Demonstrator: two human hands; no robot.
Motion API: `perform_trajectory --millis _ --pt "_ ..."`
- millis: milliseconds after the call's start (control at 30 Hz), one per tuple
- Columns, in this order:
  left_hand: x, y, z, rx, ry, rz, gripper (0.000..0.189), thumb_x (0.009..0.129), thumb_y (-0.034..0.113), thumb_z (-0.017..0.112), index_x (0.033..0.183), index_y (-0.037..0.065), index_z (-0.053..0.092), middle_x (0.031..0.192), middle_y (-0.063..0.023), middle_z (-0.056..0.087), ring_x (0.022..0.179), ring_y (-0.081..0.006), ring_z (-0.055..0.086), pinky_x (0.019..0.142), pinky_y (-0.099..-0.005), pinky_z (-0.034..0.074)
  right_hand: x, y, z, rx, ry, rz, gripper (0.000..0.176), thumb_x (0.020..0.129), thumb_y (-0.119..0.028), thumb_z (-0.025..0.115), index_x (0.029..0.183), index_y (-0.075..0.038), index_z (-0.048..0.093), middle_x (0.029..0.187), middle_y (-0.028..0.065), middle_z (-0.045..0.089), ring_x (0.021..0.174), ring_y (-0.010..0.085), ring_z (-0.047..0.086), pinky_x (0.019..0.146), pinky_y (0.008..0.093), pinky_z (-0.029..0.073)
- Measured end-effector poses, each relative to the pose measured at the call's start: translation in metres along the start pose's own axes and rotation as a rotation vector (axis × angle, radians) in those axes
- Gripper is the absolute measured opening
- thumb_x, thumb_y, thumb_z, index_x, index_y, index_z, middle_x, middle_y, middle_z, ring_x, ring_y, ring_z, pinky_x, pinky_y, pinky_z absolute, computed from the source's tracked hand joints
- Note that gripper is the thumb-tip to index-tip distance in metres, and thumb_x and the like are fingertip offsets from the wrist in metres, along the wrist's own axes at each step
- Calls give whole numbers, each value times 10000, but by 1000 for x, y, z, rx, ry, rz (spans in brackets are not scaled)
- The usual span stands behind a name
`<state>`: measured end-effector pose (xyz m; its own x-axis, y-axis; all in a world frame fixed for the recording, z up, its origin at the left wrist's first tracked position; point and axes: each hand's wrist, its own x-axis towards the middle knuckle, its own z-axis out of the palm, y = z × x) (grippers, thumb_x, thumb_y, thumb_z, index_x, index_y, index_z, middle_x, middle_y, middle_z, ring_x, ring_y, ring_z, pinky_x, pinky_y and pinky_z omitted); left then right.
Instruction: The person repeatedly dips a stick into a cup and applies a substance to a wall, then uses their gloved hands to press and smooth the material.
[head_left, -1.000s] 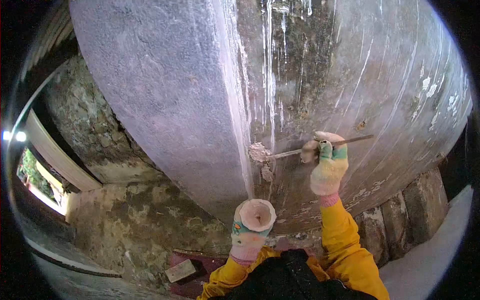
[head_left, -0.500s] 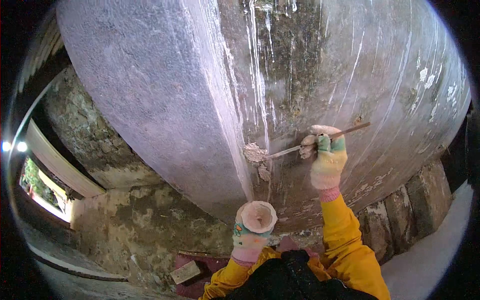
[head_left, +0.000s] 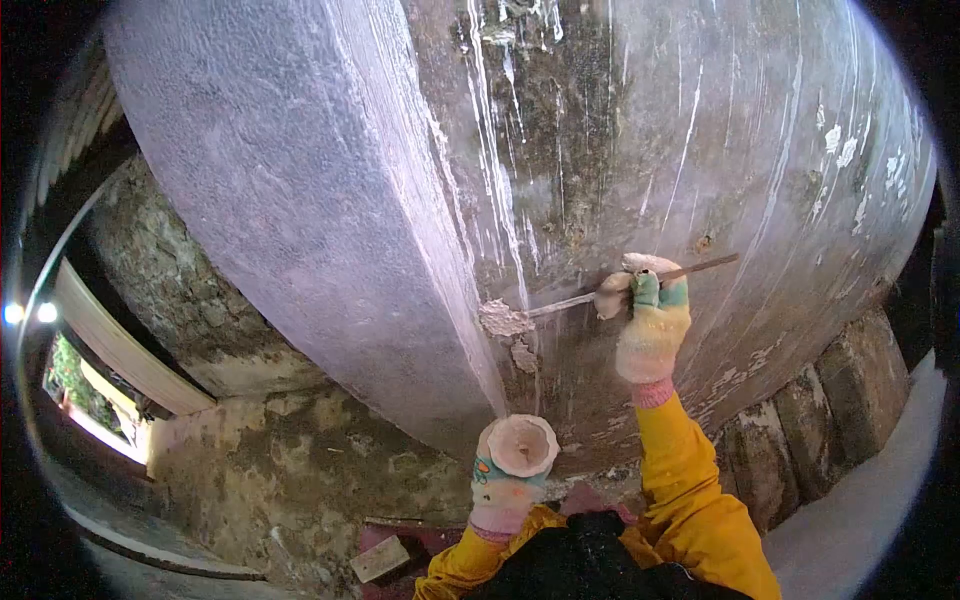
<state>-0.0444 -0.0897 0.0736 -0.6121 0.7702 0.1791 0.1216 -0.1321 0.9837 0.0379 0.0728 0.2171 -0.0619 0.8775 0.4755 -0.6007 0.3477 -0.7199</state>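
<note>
My right hand, in a pale knitted glove, is closed round a thin spatula. Its brown end points up to the right, and its light blade reaches left to a rough patch of whitish plaster on the curved wall. A smaller dab of plaster sits just below that patch. Lower down, my left hand, also gloved, holds a small pale bowl whose mouth faces me. Whitish material coats the bowl's inside. Some fingers of both hands are hidden.
A whitened band and bluish-white coating cover the wall's left side. Below lies a wooden block on a dark red surface. Rough masonry stands at lower left, an opening with daylight at far left, and stone blocks at right.
The view has shifted slightly, moving the wall left in the picture. The left hand with the bowl appears a little lower. The spatula's tip stays at the plaster patch.
</note>
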Motion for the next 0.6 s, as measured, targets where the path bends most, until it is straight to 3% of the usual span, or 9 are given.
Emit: perform_trajectory --millis 33,67,167,233,267,333,367,467,600 --pt "0 -4 -1 223 31 145 529 645 171 713 1075 31 439 987 -101 530 884 -222 545 770 -310 460 -1 0 1 -28 -8 -10 138 879 -116 451 961 -15 494 715 96 584 561 125 537 511 231 450" --pt "-2 -7 2 222 27 145 529 645 171 713 1075 31 439 987 -101 530 884 -222 545 770 -310 460 -2 -1 1 -57 -14 -20 142 878 -121 454 962 -14 493 716 98 584 556 128 536 506 233 449" --pt "0 -8 17 -204 106 -93 544 662 153 705 1099 31 404 1000 -95 527 890 -204 542 777 -304 460 -5 -16 -6 -111 88 -29 144 879 -130 456 955 -13 493 711 102 583 541 136 535 491 241 449" --pt "3 -5 19 -107 -14 -16 358 809 404 463 1060 150 494 1082 -75 514 993 -287 486 821 -508 421 -14 -28 -20 -37 67 2 165 872 -173 478 936 -22 490 704 104 581 533 139 538 482 244 453" --pt "5 7 22 -110 -20 -12 358 809 404 463 1060 150 494 1082 -75 514 993 -287 486 821 -508 421 -19 -33 -28 -31 -17 -42 187 861 -197 500 928 -23 485 695 104 580 529 141 539 473 245 454" --pt "10 41 32 -490 -33 -195 418 721 89 636 1071 17 419 1005 -105 526 897 -209 540 794 -336 470 -33 -47 -36 -50 -37 -30 222 834 -218 541 908 -22 466 665 113 571 519 152 542 445 247 453" --pt "14 43 35 -491 -40 -205 418 721 89 636 1071 17 419 1005 -105 526 897 -209 540 794 -336 470 -36 -56 -40 -58 -28 -28 222 834 -218 541 908 -22 466 665 113 571 519 152 542 445 247 453" --pt "17 42 49 -1142 -186 -274 279 803 53 512 1070 22 435 1052 -107 497 958 -214 509 801 -363 470 -44 -72 -62 -98 6 -90 135 845 -142 495 884 -19 455 670 139 568 508 187 553 454 259 468" --pt "16 45 77 -749 -174 -134 355 795 121 553 1117 46 424 1077 -128 484 984 -252 496 857 -380 433 -53 -87 -78 -235 16 -56 243 836 -262 539 904 -44 457 661 86 543 526 163 538 424 262 443"
